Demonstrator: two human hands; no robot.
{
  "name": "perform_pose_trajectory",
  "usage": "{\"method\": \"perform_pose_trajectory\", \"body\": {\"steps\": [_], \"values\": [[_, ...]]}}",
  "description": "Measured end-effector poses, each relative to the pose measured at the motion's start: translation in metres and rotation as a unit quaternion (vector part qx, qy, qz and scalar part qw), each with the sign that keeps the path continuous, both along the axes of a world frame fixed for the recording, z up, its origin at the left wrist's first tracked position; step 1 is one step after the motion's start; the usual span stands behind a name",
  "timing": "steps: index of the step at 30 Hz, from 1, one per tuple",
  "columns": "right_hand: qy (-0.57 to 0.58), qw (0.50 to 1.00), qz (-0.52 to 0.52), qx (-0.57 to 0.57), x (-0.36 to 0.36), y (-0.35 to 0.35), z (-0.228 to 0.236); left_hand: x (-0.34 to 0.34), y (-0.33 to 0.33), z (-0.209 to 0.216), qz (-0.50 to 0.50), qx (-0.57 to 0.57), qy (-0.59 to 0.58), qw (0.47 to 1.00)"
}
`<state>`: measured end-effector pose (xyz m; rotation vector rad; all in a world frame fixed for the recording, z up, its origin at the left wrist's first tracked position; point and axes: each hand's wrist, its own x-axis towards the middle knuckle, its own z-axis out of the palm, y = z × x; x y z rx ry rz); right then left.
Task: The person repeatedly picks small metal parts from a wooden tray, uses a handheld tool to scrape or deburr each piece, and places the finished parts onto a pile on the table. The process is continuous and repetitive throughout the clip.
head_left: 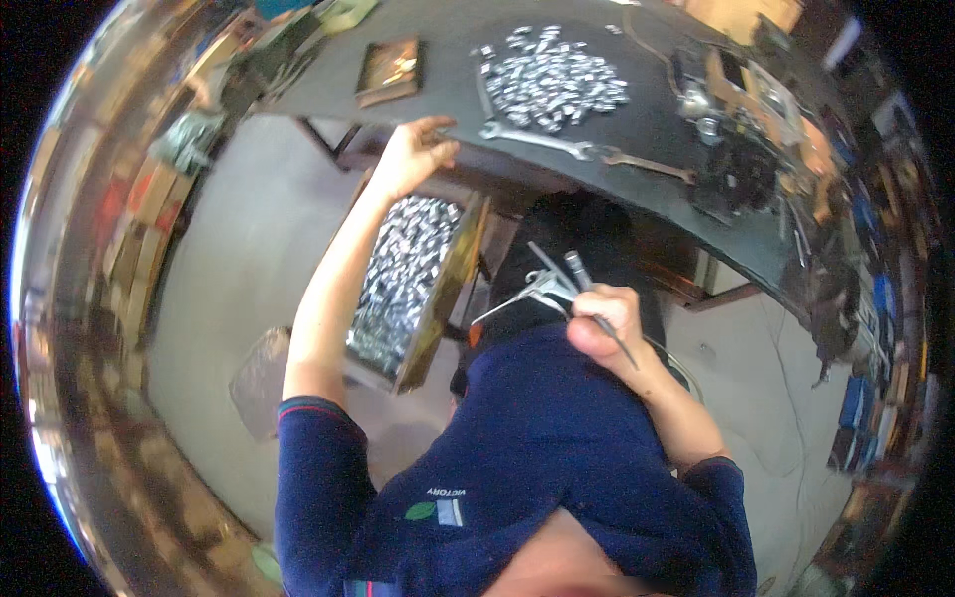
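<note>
My left hand (416,157) reaches out at the near edge of the dark worktable (453,75), its fingers stretched and nothing visible in them. Just below it stands a bin (426,343) filled with small shiny metal parts (406,269). My right hand (609,316) is closed in front of my lap around a silver air blow gun (547,287) with a long thin nozzle pointing left. A dark rod-like tool (622,346) also passes through the same fist. A pile of similar metal pieces (552,80) lies on the table beyond both hands.
Open-ended spanners (542,139) lie along the table's front edge. A small open box (389,70) with brass-coloured contents sits at the back left. Machinery and clutter (741,149) crowd the right end. Shelves of boxes (149,219) line the left side; a cable (796,388) crosses the floor.
</note>
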<state>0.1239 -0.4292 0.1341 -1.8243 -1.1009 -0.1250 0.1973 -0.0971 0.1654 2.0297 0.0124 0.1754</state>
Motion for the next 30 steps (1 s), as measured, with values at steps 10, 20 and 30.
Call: {"method": "perform_pose_trajectory", "body": {"steps": [10,20,30], "values": [[0.079,0.994,0.031,-0.063,-0.014,0.025,0.016,-0.2,0.07,-0.119,-0.055,0.277,0.204,0.937],[0.07,0.993,0.027,-0.093,-0.014,0.032,0.017,-0.169,0.038,-0.146,0.096,0.319,0.148,0.931],[0.104,0.99,0.047,-0.086,-0.019,0.025,0.016,-0.182,0.035,-0.149,0.05,0.373,0.112,0.919]]}}
